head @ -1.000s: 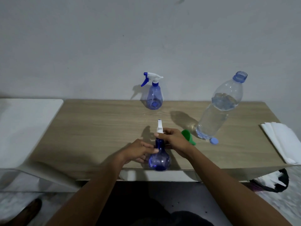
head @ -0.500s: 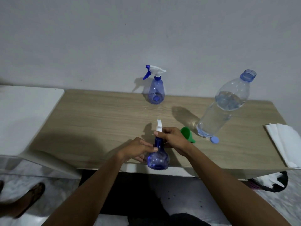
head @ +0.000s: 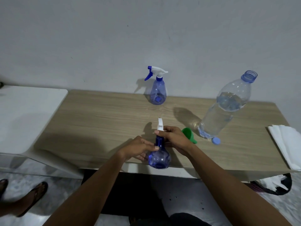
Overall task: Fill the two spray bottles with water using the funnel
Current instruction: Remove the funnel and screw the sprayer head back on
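Note:
A dark blue round spray bottle (head: 159,156) stands at the front edge of the wooden table (head: 101,121). My left hand (head: 138,148) holds its body from the left. My right hand (head: 174,137) grips its white spray head (head: 160,125) at the neck. A second, light blue spray bottle (head: 157,91) with a white and blue trigger stands at the back by the wall. A green funnel (head: 189,134) lies on its side just right of my right hand. A large clear water bottle (head: 224,108), uncapped and mostly full, stands at the right, with its blue cap (head: 215,141) on the table beside it.
A stack of white paper napkins (head: 286,147) lies at the table's right end. A white surface (head: 24,118) adjoins the table on the left. Someone's sandalled foot (head: 24,201) is on the floor at lower left. A dark bin (head: 273,185) sits under the right end.
The view has tilted and shifted slightly, bringing the floor and foot into sight. Both hands stay on the dark blue spray bottle, with little movement.

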Action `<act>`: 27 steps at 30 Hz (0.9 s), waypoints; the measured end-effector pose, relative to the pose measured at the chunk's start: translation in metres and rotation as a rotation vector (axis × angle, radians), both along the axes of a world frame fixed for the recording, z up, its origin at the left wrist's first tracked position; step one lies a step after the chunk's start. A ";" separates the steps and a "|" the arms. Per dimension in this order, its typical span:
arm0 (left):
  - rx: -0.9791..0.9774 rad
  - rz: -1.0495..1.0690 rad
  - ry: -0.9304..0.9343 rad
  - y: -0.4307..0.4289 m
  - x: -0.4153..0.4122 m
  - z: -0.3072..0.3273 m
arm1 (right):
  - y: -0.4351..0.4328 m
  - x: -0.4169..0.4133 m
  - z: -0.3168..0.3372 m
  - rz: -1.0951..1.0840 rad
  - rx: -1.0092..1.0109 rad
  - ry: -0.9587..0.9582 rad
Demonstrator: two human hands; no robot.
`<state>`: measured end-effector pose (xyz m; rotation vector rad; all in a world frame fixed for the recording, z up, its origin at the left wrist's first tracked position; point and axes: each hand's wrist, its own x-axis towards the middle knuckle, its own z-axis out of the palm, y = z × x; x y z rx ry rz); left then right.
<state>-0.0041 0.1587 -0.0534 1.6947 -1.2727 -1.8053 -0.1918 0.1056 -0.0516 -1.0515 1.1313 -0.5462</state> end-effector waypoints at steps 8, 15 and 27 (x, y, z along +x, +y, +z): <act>0.002 -0.014 -0.034 -0.004 0.000 0.000 | -0.003 -0.002 0.001 0.008 -0.001 0.023; 0.023 -0.078 0.054 -0.021 0.003 0.012 | -0.020 -0.010 0.014 -0.164 -0.058 -0.070; -0.513 0.248 -0.214 -0.129 -0.058 0.002 | -0.109 -0.032 0.013 -0.437 -0.378 0.039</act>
